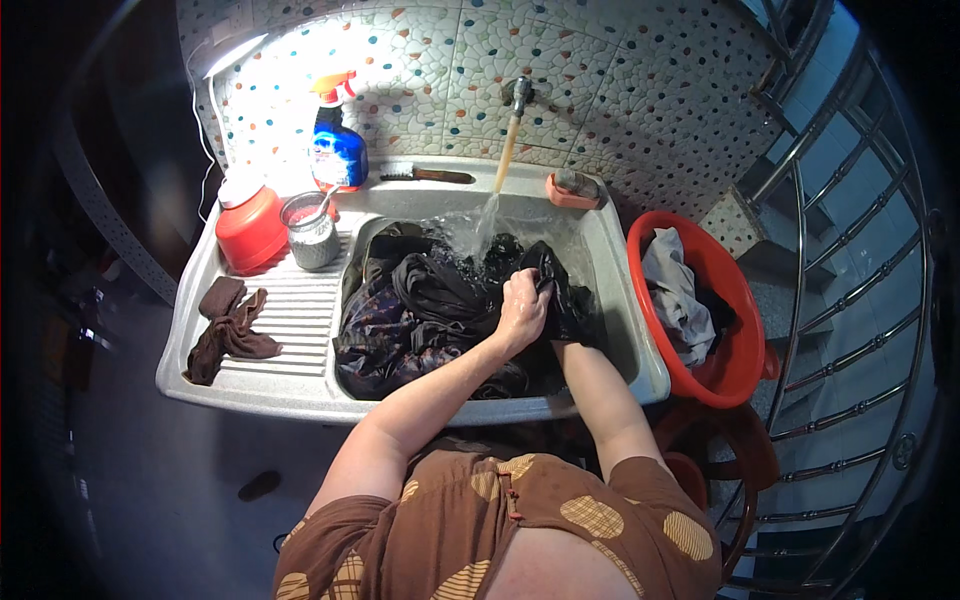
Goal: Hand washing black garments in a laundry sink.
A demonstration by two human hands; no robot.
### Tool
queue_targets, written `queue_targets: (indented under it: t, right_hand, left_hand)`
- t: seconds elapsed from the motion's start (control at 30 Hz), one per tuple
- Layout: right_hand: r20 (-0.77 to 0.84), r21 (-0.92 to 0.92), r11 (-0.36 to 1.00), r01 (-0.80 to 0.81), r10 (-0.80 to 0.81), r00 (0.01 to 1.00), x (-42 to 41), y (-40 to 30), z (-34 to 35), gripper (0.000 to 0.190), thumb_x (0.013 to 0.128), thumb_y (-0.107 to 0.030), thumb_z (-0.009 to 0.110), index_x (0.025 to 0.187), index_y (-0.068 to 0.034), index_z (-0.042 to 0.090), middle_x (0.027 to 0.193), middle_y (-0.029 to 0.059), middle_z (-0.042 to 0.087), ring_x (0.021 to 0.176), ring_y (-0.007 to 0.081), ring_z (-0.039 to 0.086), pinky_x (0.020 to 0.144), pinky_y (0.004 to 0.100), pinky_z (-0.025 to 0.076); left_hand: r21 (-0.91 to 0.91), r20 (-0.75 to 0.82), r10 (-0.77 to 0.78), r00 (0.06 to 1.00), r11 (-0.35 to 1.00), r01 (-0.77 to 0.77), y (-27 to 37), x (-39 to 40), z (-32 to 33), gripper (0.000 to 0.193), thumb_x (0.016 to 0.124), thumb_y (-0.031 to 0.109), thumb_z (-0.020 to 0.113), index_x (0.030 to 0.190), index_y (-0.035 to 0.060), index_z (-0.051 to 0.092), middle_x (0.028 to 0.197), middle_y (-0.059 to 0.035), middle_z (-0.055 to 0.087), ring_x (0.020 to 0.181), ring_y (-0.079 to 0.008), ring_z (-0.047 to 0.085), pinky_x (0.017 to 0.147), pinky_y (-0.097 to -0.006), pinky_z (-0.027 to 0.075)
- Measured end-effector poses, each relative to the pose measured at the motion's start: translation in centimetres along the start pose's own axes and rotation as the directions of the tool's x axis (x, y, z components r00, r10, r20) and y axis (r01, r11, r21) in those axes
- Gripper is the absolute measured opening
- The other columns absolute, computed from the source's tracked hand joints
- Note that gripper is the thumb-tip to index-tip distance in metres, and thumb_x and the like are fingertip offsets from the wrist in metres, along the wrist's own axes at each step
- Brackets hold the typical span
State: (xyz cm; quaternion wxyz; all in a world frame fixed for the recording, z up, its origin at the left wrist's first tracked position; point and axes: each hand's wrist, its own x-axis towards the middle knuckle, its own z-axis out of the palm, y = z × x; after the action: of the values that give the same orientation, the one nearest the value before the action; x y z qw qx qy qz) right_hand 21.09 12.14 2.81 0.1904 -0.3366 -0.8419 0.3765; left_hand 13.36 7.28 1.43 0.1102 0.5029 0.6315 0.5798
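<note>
My left hand (pixel 523 306) pinches a wet black garment (pixel 546 266) over the right part of the sink basin (pixel 626 337). My right forearm reaches into the same garment from below, and the cloth hides that hand. Water streams from a wall tap (pixel 518 94) through a yellowish tube (pixel 507 154) and splashes just beyond my hands. A heap of wet dark clothes (pixel 450 300) fills much of the basin. Among them is a dark patterned fabric (pixel 375 322) at the left.
Brown socks (pixel 229 330), a red tub (pixel 251 229) and a glass jar (pixel 313 244) sit on the ribbed washboard (pixel 300 315). Along the back ledge are a spray bottle (pixel 339 150), a scrubbing brush (pixel 427 175) and a soap dish (pixel 570 196). A red basin (pixel 731 375) holds clothes beside metal railings (pixel 855 360).
</note>
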Motion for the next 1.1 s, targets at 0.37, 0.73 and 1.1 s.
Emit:
queue_targets:
  t: [0.37, 0.73, 1.1]
  right_hand:
    - [-0.018, 0.047, 0.988, -0.147, 0.148, 0.989, 0.5, -2.5, 0.2, 0.038, 0.093, -0.022, 0.041, 0.126, -0.003, 0.046, 0.121, 0.0104, 0.052, 0.111, 0.0182, 0.048, 0.096, 0.0349, 0.037]
    - [-0.031, 0.074, 0.975, -0.210, 0.213, 0.977, -0.1, -0.2, 0.4, 0.037, 0.091, -0.021, 0.043, 0.122, -0.003, 0.047, 0.117, 0.0100, 0.052, 0.107, 0.0183, 0.049, 0.093, 0.0349, 0.037]
    - [-0.055, 0.163, 0.947, -0.276, 0.288, 0.956, -2.2, 1.6, 1.1, 0.035, 0.089, -0.020, 0.044, 0.119, -0.003, 0.049, 0.114, 0.0095, 0.053, 0.104, 0.0183, 0.049, 0.091, 0.0349, 0.038]
  left_hand:
    - [-0.856, 0.427, -0.315, 0.847, 0.159, 0.491, -1.3, 1.5, -4.6, 0.018, 0.084, 0.016, 0.056, 0.094, 0.0009, 0.060, 0.087, -0.0087, 0.064, 0.078, -0.0185, 0.062, 0.074, -0.0299, 0.049]
    - [-0.440, 0.846, 0.177, 0.502, 0.763, 0.473, 7.0, -2.6, -6.2, 0.027, 0.083, 0.012, 0.058, 0.107, -0.0004, 0.061, 0.111, -0.0201, 0.056, 0.100, -0.0299, 0.055, 0.088, -0.0348, 0.042]
    - [-0.542, 0.725, -0.117, 0.679, 0.513, 0.666, 2.3, -2.8, -2.8, 0.047, 0.087, 0.023, 0.058, 0.118, -0.0108, 0.048, 0.101, -0.0080, 0.058, 0.099, -0.0114, 0.049, 0.087, -0.0237, 0.039]
